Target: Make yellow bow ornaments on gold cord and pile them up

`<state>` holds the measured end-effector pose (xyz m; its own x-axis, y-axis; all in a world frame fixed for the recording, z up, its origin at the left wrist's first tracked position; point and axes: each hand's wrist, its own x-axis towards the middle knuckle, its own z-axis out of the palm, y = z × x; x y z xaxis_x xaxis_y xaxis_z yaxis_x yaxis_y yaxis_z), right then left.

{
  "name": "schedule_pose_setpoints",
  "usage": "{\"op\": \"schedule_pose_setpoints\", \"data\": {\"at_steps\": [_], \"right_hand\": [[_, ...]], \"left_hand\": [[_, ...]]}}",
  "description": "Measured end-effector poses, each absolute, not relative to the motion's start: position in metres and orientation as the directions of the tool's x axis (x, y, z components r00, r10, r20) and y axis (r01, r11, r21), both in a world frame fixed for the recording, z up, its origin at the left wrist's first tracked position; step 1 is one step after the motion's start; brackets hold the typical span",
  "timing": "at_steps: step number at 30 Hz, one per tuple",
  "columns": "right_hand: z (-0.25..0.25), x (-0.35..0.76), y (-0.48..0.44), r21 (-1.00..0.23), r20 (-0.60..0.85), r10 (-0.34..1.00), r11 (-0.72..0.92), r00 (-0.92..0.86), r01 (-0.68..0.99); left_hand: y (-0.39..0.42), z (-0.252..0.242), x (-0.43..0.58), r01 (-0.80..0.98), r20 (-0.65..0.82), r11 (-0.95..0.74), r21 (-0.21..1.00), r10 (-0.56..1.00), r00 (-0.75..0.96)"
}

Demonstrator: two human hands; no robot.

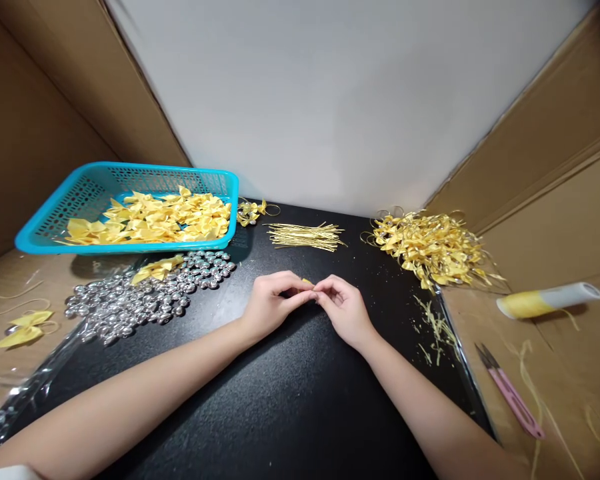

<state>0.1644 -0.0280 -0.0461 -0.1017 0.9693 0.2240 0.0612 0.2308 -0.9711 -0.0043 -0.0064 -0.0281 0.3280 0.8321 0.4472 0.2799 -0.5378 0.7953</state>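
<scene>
Over the middle of the black tabletop, my left hand and my right hand meet at the fingertips. Both are closed in a pinch. A speck of yellow material shows behind my left fingertips; the fingers hide the rest of it. What my right fingers pinch is hidden. Just beyond the hands lies a bundle of thin gold cords. Left of my left hand, silver bell-like beads are spread out, with a folded yellow ribbon bow on top of them.
A blue basket of yellow bows stands back left, a few finished-looking pieces beside it. A heap of bows with cord loops lies back right. Cord scraps, pink snips and a yellow-white roll lie at right. Cardboard walls flank the table.
</scene>
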Motion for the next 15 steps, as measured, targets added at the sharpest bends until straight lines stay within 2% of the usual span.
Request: {"op": "schedule_pose_setpoints", "data": {"at_steps": [3,6,7,9,12,15], "right_hand": [[-0.047,0.163,-0.028,-0.98,0.185,0.981,0.189,-0.062,0.062],[-0.047,0.163,-0.026,-0.992,0.127,0.992,0.127,0.001,0.015],[-0.046,0.163,-0.026,-0.994,0.111,0.994,0.111,0.021,-0.004],[-0.046,0.163,-0.024,-0.995,0.095,0.994,0.096,0.06,-0.029],[-0.046,0.164,-0.023,-0.995,0.083,0.991,0.088,0.104,-0.046],[-0.045,0.164,-0.022,-0.995,0.071,0.99,0.078,0.121,-0.056]], "left_hand": [[-0.005,-0.027,-0.006,0.291,0.4,-0.49,0.821,0.859,0.319],[0.0,-0.021,-0.014,0.377,0.439,-0.517,0.769,0.855,0.277],[0.001,-0.019,-0.017,0.402,0.454,-0.556,0.728,0.83,0.326],[0.002,-0.016,-0.021,0.39,0.435,-0.669,0.632,0.723,0.536],[-0.003,-0.016,-0.021,0.248,0.309,-0.802,0.544,0.466,0.829],[-0.009,-0.022,-0.017,0.137,0.236,-0.824,0.55,0.31,0.921]]}}
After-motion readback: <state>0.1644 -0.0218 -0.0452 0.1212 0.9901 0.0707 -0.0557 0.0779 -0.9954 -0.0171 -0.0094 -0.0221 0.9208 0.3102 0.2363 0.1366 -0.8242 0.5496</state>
